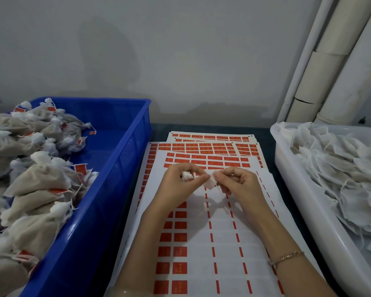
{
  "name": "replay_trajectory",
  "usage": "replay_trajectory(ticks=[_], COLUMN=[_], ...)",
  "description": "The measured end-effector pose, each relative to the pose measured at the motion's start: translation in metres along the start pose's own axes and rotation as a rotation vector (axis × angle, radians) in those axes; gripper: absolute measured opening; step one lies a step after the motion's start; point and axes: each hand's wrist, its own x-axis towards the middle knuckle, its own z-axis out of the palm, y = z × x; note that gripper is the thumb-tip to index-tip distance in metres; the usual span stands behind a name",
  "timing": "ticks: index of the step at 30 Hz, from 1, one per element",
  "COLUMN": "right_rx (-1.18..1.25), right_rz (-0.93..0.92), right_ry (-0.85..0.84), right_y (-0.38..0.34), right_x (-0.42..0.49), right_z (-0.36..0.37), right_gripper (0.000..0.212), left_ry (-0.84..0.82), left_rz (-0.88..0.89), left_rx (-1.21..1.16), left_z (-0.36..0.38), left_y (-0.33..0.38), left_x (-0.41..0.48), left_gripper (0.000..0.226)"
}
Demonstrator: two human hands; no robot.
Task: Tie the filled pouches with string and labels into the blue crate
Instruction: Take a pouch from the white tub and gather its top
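Note:
My left hand (181, 185) grips the gathered white top of a pouch (186, 175), most of it hidden under the palm. My right hand (237, 183) pinches a small label (210, 183), held white side up between the two hands, with a thin string by it. Both hands hover over sheets of red labels (201, 232) at the table's middle. The blue crate (107, 189) stands at the left, and several tied pouches with red labels (36, 179) are heaped in its left part.
A white tub (304, 202) at the right holds several untied white pouches (338, 168). More label sheets (210, 146) fan out behind the hands. A grey wall stands close behind, with pale pipes (330, 61) in the right corner.

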Motion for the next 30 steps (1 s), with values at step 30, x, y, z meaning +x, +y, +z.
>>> replay_trajectory(ticks=[30], right_rx=[-0.072], right_rz=[-0.090], right_ry=[-0.165], right_y=[0.0020], right_x=[-0.0008], right_z=[-0.0033], right_gripper=[0.016], left_ry=[0.115], left_rz=[-0.028], left_rx=[-0.036], left_z=[-0.0015], left_y=[-0.0004], left_x=[-0.0005], left_gripper=[0.003])
